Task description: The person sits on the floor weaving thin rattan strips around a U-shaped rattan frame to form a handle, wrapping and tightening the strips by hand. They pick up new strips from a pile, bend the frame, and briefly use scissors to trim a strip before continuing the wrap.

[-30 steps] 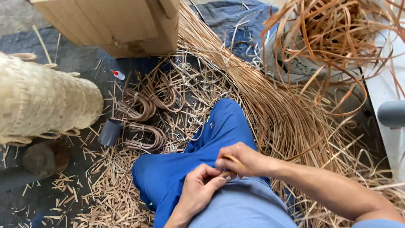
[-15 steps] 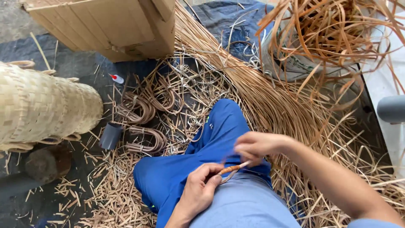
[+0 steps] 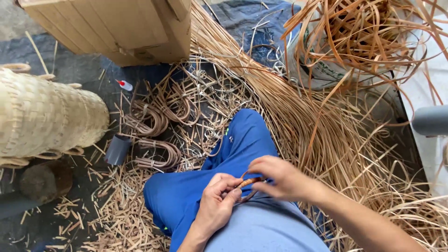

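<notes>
Pinching a thin rattan strip (image 3: 248, 181), left hand (image 3: 217, 205) and right hand (image 3: 280, 177) meet fingertip to fingertip.

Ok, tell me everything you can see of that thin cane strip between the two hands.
The cane strip is a narrow, reddish-brown strand that looks like split rattan. Only a short stretch shows: it runs between the left hand and the right hand, pinched by the fingertips of both, and a darker loop of it arcs above and below the grip. It is held over the lap, just above the blue trousers. Its ends are hidden by the fingers, so its full length cannot be told.
</notes>
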